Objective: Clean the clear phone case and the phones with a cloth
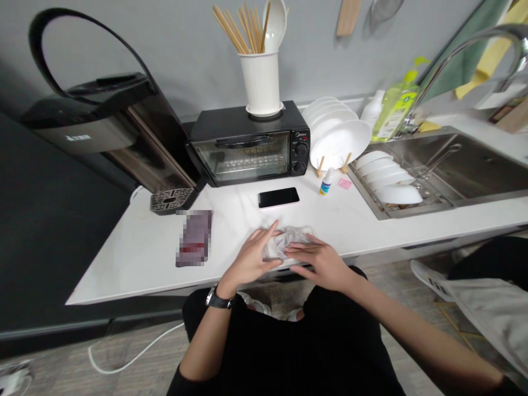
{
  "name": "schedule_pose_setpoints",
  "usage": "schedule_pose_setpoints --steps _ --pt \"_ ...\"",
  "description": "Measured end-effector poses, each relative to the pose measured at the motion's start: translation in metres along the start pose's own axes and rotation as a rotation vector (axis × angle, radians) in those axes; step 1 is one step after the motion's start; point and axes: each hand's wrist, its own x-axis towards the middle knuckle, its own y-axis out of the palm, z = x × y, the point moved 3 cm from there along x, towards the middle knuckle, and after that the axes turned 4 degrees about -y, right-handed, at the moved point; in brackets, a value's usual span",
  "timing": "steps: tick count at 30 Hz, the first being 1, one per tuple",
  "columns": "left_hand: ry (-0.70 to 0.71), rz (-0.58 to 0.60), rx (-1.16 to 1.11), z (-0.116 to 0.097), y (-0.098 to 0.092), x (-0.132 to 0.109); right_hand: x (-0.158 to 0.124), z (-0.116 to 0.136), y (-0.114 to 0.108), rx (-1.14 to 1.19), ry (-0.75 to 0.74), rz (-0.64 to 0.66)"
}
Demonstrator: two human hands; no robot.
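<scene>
A small crumpled grey-white cloth [289,240] lies near the front edge of the white counter [144,253]. My left hand [251,257], with a dark watch on its wrist, rests on the cloth's left side, fingers stretched over it. My right hand [319,263] lies on the cloth's right side, fingers extended flat and pressing on the fabric. Both hands touch the cloth and partly cover it.
Behind the cloth lie a black phone [278,197], a black toaster oven [249,146] carrying a white utensil holder [261,82], white plates in a rack [340,137], a small bottle [325,182], a sink [449,165] with bowls. A blurred dark item [193,237] lies left. Another person's leg [490,300] is at right.
</scene>
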Motion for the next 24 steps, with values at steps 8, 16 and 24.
schedule_pose_setpoints --steps 8,16,24 --pt "0.031 0.008 0.039 -0.003 0.004 0.008 0.009 -0.014 0.001 -0.153 0.003 -0.033" --pt "0.017 0.023 0.036 -0.001 0.001 0.002 -0.001 0.001 0.001 0.026 -0.033 0.02" --pt "0.052 0.015 0.047 -0.004 0.004 0.009 0.007 -0.015 -0.003 -0.221 0.022 -0.037"
